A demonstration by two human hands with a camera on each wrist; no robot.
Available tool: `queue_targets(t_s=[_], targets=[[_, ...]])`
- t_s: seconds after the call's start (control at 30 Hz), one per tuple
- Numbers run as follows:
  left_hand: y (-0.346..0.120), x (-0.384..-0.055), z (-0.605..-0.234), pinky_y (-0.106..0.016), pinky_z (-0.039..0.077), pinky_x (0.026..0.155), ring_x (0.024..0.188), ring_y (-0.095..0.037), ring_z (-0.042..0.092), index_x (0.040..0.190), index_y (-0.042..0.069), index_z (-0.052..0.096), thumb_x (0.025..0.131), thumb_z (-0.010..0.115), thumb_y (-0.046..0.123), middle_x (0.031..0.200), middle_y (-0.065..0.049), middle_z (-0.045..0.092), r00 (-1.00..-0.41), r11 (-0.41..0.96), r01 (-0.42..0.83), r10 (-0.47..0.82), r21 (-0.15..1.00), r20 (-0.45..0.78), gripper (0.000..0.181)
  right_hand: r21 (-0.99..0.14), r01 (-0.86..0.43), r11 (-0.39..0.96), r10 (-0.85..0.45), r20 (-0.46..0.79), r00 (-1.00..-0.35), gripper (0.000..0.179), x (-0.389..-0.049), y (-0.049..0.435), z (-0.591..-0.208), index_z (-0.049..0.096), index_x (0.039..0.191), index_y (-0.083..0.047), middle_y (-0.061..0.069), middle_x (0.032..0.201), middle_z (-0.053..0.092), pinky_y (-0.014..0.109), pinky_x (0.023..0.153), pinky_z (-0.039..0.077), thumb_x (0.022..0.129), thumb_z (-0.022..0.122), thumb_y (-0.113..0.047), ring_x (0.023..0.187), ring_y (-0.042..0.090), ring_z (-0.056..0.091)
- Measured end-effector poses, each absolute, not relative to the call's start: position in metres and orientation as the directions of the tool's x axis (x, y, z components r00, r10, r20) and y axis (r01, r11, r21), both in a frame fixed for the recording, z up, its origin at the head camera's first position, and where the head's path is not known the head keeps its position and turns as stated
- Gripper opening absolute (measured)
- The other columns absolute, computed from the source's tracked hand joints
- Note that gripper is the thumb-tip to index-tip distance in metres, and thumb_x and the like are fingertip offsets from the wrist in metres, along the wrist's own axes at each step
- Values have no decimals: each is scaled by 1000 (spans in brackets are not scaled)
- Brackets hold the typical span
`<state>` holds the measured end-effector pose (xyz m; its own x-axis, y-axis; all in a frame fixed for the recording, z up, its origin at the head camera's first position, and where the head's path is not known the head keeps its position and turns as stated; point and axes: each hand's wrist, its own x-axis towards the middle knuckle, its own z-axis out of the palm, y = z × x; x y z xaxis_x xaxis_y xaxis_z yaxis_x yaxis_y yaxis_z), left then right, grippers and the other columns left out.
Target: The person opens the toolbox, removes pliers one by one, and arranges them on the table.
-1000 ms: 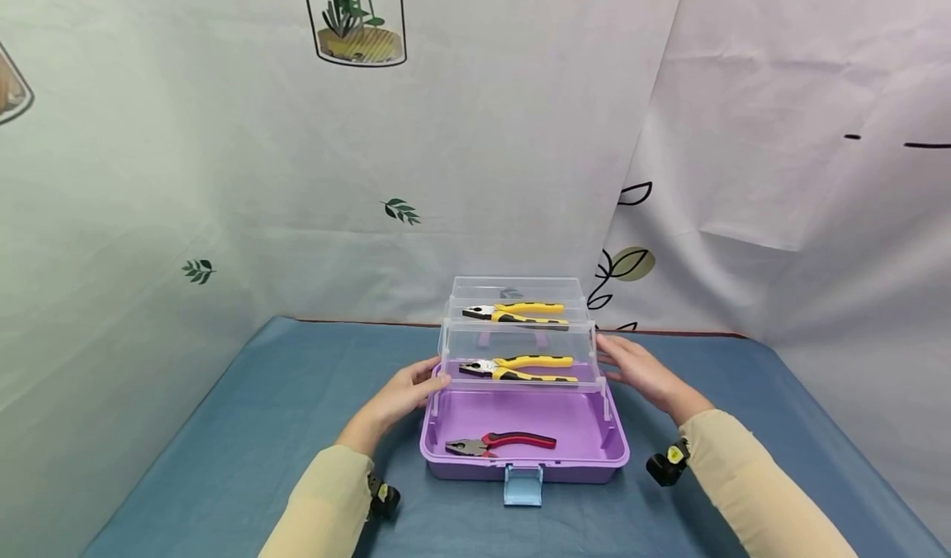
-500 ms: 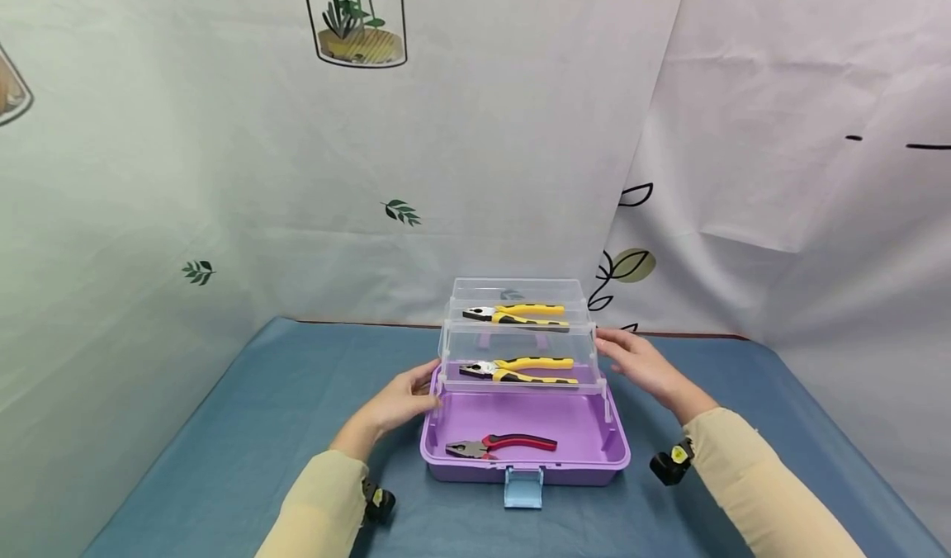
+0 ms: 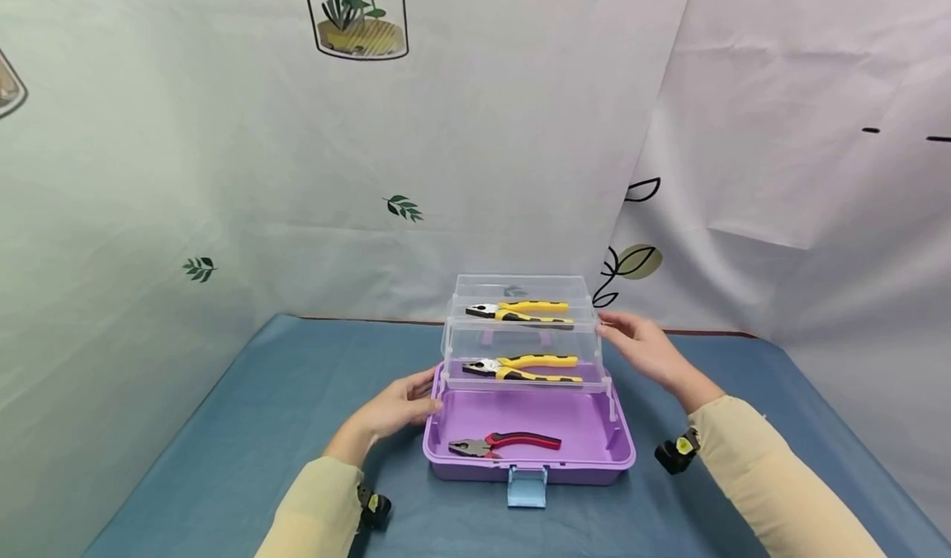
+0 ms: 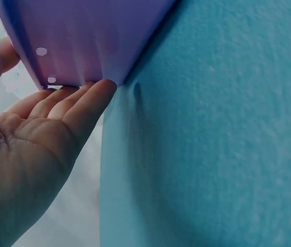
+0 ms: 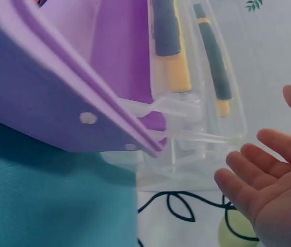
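Note:
A purple toolbox (image 3: 438, 465) sits on the table with its clear stacked trays (image 3: 523, 385) raised in steps at the back. Yellow-and-black pliers (image 3: 522, 368) lie in the lower tray, and similar pliers (image 3: 518, 311) in the upper one. On the box floor are red-and-black pliers (image 3: 505, 442). My left hand (image 3: 392, 409) holds the box's back left corner, thumb at the rim, fingertips partly hidden behind the back edge in the left wrist view. Beside the trays' right end, my right hand (image 3: 645, 350) has its fingers extended; the right wrist view shows nothing in it.
A light-blue latch (image 3: 527, 488) hangs down at the toolbox front. Blue cloth (image 3: 319, 376) covers the table. White printed fabric (image 3: 505, 129) stands close behind the box and on both sides.
My left thumb has come off the lower tray's edge down to the box rim. My right hand has risen along the trays toward the upper one. The toolbox looks unmoved.

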<state>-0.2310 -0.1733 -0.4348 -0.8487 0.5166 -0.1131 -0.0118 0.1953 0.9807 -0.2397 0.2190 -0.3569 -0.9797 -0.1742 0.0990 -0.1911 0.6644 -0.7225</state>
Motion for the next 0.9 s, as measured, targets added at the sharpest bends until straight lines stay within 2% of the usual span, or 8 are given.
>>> queue_targets(t_s=[0.17, 0.37, 0.47, 0.9], targets=[[-171, -230, -434, -39, 49, 96, 131, -39, 42, 148, -6, 17, 94, 57, 12, 151, -29, 24, -860, 220, -35, 490, 975, -141, 70, -662, -244, 709, -190, 153, -970, 56, -244, 216, -350, 44, 138, 0, 25, 136, 50, 53, 93, 48, 97, 50, -38, 119, 42, 52], [-171, -228, -439, -41, 48, 97, 132, -39, 40, 149, -4, 15, 94, 55, 11, 152, -27, 23, -867, 190, -81, 471, 978, -163, 70, -549, -321, 772, -259, 189, -947, 51, -252, 207, -342, 50, 134, 0, 22, 134, 52, 53, 99, 44, 95, 55, -33, 122, 40, 49], [-172, -228, -440, -41, 48, 97, 132, -40, 39, 149, -5, 14, 94, 54, 11, 152, -28, 21, -868, 174, -94, 467, 980, -166, 70, -476, -362, 801, -304, 197, -932, 47, -255, 199, -339, 53, 132, 0, 21, 130, 55, 53, 96, 46, 95, 56, -29, 119, 39, 52], [-171, -226, -443, -42, 49, 96, 133, -40, 39, 149, -4, 15, 95, 54, 13, 153, -27, 20, -873, 151, -106, 459, 983, -165, 69, -359, -410, 838, -416, 64, -907, 43, -266, 168, -340, 52, 131, 4, 22, 126, 59, 50, 94, 48, 99, 48, -26, 114, 37, 57]])
